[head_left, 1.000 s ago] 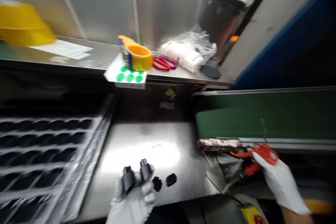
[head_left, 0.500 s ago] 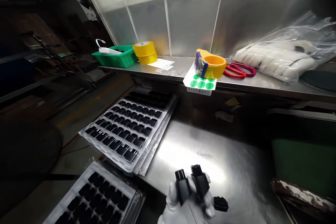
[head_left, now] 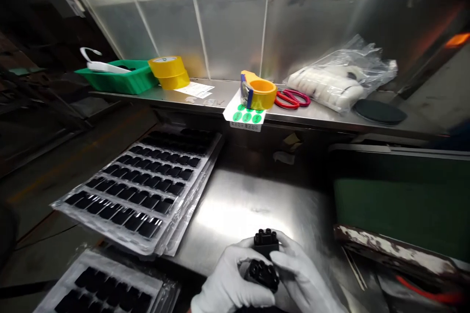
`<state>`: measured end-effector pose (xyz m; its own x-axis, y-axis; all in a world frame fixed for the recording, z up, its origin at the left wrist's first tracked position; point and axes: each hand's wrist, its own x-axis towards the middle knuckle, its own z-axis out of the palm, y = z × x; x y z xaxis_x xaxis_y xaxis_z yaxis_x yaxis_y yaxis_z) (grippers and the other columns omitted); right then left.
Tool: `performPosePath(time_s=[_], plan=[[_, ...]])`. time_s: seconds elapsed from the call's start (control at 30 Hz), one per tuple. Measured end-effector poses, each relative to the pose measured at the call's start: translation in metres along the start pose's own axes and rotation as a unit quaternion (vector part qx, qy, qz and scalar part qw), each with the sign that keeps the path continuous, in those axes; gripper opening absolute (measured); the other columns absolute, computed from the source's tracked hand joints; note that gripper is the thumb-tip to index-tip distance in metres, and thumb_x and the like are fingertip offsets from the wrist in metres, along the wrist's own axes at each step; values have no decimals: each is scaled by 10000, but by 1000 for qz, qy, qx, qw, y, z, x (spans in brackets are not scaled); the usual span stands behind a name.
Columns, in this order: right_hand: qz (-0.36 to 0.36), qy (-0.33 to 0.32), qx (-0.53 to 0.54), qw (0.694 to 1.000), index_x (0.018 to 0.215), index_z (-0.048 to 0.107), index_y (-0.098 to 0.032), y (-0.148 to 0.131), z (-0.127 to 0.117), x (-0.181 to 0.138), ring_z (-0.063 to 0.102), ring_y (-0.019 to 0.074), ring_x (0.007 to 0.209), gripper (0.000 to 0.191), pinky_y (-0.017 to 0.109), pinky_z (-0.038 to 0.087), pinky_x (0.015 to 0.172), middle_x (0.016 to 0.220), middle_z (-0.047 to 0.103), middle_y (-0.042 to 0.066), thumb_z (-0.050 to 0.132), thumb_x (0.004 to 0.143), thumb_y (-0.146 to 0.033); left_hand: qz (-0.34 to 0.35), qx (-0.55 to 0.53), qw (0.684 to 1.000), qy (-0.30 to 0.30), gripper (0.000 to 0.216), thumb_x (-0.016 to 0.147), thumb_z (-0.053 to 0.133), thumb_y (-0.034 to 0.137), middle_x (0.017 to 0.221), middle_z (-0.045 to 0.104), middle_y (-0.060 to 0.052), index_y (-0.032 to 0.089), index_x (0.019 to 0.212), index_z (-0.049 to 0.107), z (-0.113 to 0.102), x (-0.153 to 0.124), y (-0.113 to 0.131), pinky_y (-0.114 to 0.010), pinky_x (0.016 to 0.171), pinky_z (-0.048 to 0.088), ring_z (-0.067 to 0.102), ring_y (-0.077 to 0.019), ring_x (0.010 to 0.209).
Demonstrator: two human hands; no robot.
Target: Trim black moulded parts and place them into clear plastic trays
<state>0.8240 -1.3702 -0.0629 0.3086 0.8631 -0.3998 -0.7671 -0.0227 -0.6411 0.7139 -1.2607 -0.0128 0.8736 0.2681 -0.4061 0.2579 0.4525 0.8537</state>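
Both my hands wear white gloves and meet at the bottom middle over the steel worktop [head_left: 235,210]. My left hand [head_left: 229,281] and my right hand [head_left: 303,281] together clasp two small black plastic connector parts: one [head_left: 266,240] stands upright between the fingers, the other [head_left: 262,273] lies lower between the thumbs. Left of my hands, a clear tray [head_left: 143,186] with rows of black parts rests on a stack of trays. Another filled tray [head_left: 106,286] lies at the bottom left.
A steel shelf [head_left: 312,118] at the back carries a green bin [head_left: 117,76], yellow tape rolls [head_left: 168,72], a yellow tape dispenser [head_left: 259,92] on a green sticker sheet, red scissors [head_left: 292,99], a plastic bag [head_left: 340,80] and a black disc [head_left: 380,111]. A green conveyor belt [head_left: 400,205] runs at right.
My right hand, earlier off to the right on red-handled cutters, has come in and joined my left hand on the black parts. The view swung left, then back slightly right.
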Motion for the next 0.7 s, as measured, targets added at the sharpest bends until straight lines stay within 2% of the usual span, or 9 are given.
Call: performPosePath(time_s=[0.13, 0.23, 0.4, 0.47, 0.53, 0.6, 0.63, 0.67, 0.7], plan=[[-21, 126, -58, 990, 1064, 530, -169, 43, -79, 41, 612, 122, 721, 504, 225, 440, 610, 909, 653, 41, 771, 628, -248, -40, 49, 994, 84, 148, 531, 695, 12, 878, 599, -20, 114, 635, 669, -13, 9, -24, -243, 614, 372, 550, -138, 726], [-37, 245, -141, 959, 1006, 519, -154, 63, -129, 62, 586, 131, 630, 452, 262, 454, 583, 843, 665, 54, 721, 620, -276, -77, 53, 990, 109, 178, 588, 653, 59, 670, 538, 23, 115, 757, 644, -20, 12, -29, -244, 571, 321, 463, -109, 600], [-46, 342, -326, 880, 885, 661, -136, 54, -165, 53, 623, 286, 958, 329, 421, 455, 895, 886, 669, 92, 701, 570, -224, -59, 18, 992, 111, 266, 606, 620, 15, 850, 615, 3, 157, 816, 540, -20, 9, -13, -234, 626, 351, 535, -134, 747], [-24, 359, -368, 857, 913, 683, -118, 39, -156, 41, 599, 373, 1051, 383, 473, 404, 964, 926, 678, 148, 709, 548, -232, -18, -7, 995, 97, 328, 552, 660, -17, 994, 629, -20, 158, 811, 559, -17, 12, -6, -240, 698, 392, 562, -163, 881], [-11, 348, -378, 858, 1025, 672, -116, 21, -131, 26, 611, 369, 1050, 471, 465, 417, 961, 985, 685, 169, 718, 613, -339, 41, -25, 996, 77, 408, 473, 761, -21, 971, 616, -12, 158, 798, 592, -15, 17, -2, -239, 747, 408, 553, -156, 891], [-28, 283, -368, 885, 1091, 671, -183, -1, -90, 6, 633, 281, 1001, 499, 380, 467, 911, 1028, 692, 109, 664, 722, -519, 92, -54, 994, 37, 481, 417, 874, 64, 858, 587, 5, 166, 785, 581, -12, 23, 2, -233, 694, 407, 533, -124, 767], [-26, 213, -352, 911, 1090, 688, -196, -11, -66, -6, 640, 265, 918, 511, 358, 499, 831, 975, 692, 99, 642, 744, -569, 107, -72, 992, 18, 504, 419, 907, 130, 838, 578, 5, 174, 790, 569, -9, 26, 5, -236, 666, 405, 523, -116, 727], [-25, 139, -334, 932, 1044, 718, -211, -21, -42, -17, 635, 249, 901, 480, 326, 505, 808, 981, 688, 88, 662, 732, -572, 122, -89, 989, 4, 523, 413, 927, 184, 828, 577, 1, 178, 782, 558, -6, 28, 8, -238, 645, 403, 520, -117, 706], [-67, 123, -312, 940, 986, 745, -225, -29, -19, -28, 624, 235, 855, 442, 303, 497, 764, 927, 679, 74, 680, 708, -562, 135, -95, 986, -3, 523, 407, 934, 205, 829, 582, -7, 176, 763, 552, -1, 29, 12, -241, 639, 404, 525, -121, 704]])
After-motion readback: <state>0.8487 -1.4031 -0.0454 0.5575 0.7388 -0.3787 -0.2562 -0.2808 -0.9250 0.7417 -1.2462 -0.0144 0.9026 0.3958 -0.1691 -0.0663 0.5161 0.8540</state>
